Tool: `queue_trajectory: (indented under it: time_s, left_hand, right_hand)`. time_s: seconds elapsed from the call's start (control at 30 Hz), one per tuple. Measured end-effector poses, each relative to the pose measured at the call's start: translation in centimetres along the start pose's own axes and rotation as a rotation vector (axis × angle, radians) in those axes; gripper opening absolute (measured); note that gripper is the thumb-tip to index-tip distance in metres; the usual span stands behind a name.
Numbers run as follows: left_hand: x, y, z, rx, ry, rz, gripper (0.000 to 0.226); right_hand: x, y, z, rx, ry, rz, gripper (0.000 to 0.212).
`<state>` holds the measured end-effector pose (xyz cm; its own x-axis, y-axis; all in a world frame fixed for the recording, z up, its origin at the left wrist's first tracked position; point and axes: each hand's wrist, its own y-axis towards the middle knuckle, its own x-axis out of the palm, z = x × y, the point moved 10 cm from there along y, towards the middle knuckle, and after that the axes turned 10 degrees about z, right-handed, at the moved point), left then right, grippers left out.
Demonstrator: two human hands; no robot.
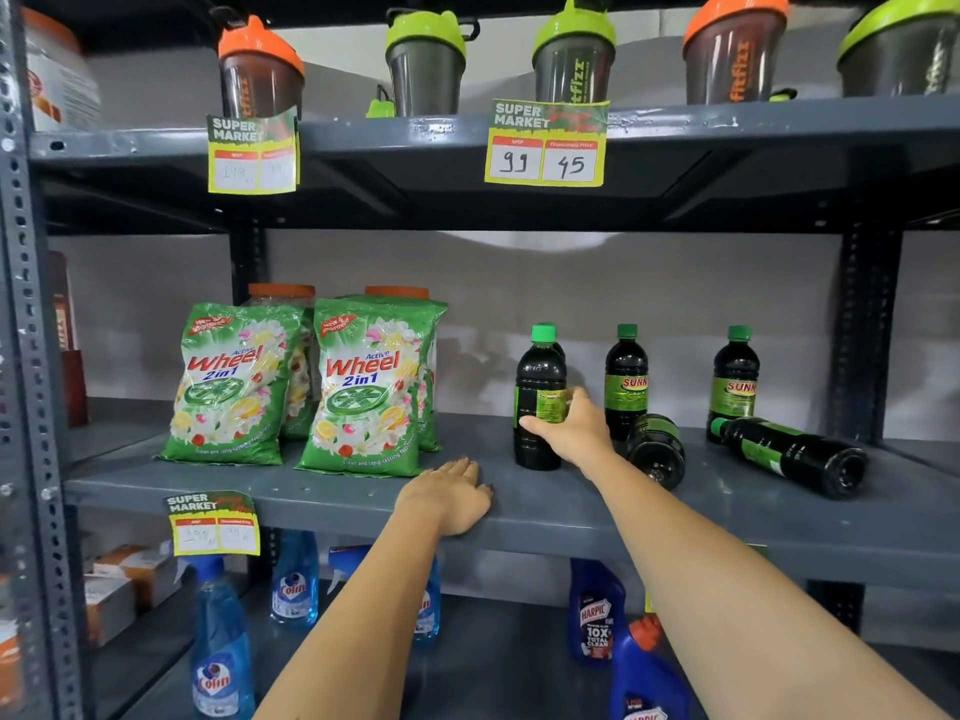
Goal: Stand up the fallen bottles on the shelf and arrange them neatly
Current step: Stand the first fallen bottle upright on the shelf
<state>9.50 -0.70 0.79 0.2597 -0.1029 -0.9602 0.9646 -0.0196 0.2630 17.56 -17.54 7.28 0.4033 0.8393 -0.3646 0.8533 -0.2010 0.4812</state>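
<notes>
right hand (574, 426) grips an upright green-capped bottle (539, 402); left hand (451, 493) lies flat on shelf edge (675, 527); two fallen bottles (795, 452) remain.

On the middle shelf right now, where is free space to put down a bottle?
Bare shelf lies along the front edge, and between the detergent bags and the bottle in the right hand. The right part is crowded: two fallen bottles lie among the standing ones.
</notes>
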Motion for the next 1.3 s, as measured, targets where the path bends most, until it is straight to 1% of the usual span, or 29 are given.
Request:
queue_trajectory:
  time_s: [0.1,0.17,0.2,0.3,0.33,0.4,0.5,0.57,0.6,0.67,0.73,0.8,0.9,0.97,1.03,1.07,1.1,1.17,1.2,1.23,1.3]
  left_hand:
    - [0.1,0.0,-0.1,-0.007,-0.004,-0.006,0.060]
    - [0.1,0.1,-0.1,-0.005,-0.002,-0.005,0.060]
    - [0.1,0.1,-0.1,-0.003,0.000,-0.006,0.060]
    - [0.2,0.3,-0.1,0.003,0.009,-0.009,0.060]
    - [0.3,0.3,-0.1,0.005,0.011,-0.014,0.060]
    - [0.4,0.4,-0.2,0.006,0.012,-0.020,0.060]
    - [0.4,0.3,-0.2,0.008,0.017,-0.014,0.060]
    - [0.4,0.4,-0.1,0.010,0.017,-0.011,0.060]
    - [0.4,0.4,-0.2,0.012,0.019,-0.010,0.060]
    - [0.4,0.5,-0.2,0.017,0.024,-0.008,0.060]
    - [0.4,0.6,-0.2,0.021,0.026,-0.008,0.060]
    - [0.5,0.6,-0.2,0.021,0.024,-0.006,0.060]
    - [0.5,0.6,-0.2,0.016,0.021,-0.002,0.060]
    - [0.5,0.6,-0.2,0.013,0.023,-0.003,0.059]
    - [0.6,0.6,-0.2,0.014,0.022,-0.008,0.060]
    - [0.5,0.6,-0.2,0.014,0.023,-0.009,0.060]
    - [0.5,0.6,-0.2,0.015,0.024,-0.009,0.060]
    - [0.5,0.6,-0.2,0.018,0.024,-0.010,0.060]
    - [0.5,0.6,-0.2,0.019,0.024,-0.012,0.060]
    - [0.5,0.6,-0.2,0.020,0.026,-0.012,0.060]
    - [0.6,0.6,-0.2,0.022,0.028,-0.007,0.060]
  right_hand:
    - [-0.3,0.0,0.0,0.003,0.009,0.017,0.065]
    - [0.3,0.1,0.0,0.027,0.124,-0.041,0.079]
    - [0.7,0.0,0.1,0.045,0.187,-0.085,0.081]
    - [1.4,-0.1,0.5,0.064,0.220,-0.180,0.074]
    - [1.4,-0.1,0.8,0.065,0.211,-0.177,0.074]
    - [1.0,0.2,1.1,0.052,0.135,-0.117,0.075]
    - [0.4,-0.1,1.3,0.015,-0.059,0.005,0.090]
    - [0.5,0.0,1.5,0.022,-0.025,0.003,0.099]
    - [0.8,0.0,1.5,0.036,0.043,-0.032,0.097]
    - [1.4,0.1,1.7,0.095,0.193,-0.125,0.081]
    - [1.5,0.4,2.0,0.111,0.253,-0.153,0.069]
    - [0.9,0.6,2.2,0.083,0.227,-0.088,0.071]
    - [-0.2,0.5,2.0,0.033,0.045,0.031,0.086]
    - [-0.3,0.3,1.7,0.028,0.018,0.047,0.095]
    - [-0.2,0.2,1.4,0.019,0.028,0.028,0.105]
    - [0.0,0.3,1.3,0.020,0.064,0.000,0.106]
    - [0.3,0.3,1.2,0.025,0.118,-0.037,0.101]
    - [0.9,0.3,1.3,0.048,0.204,-0.134,0.084]
    - [1.0,0.2,1.4,0.050,0.216,-0.172,0.079]
    - [0.9,0.1,1.5,0.043,0.216,-0.188,0.079]
    - [0.6,0.2,1.9,0.030,0.192,-0.172,0.086]
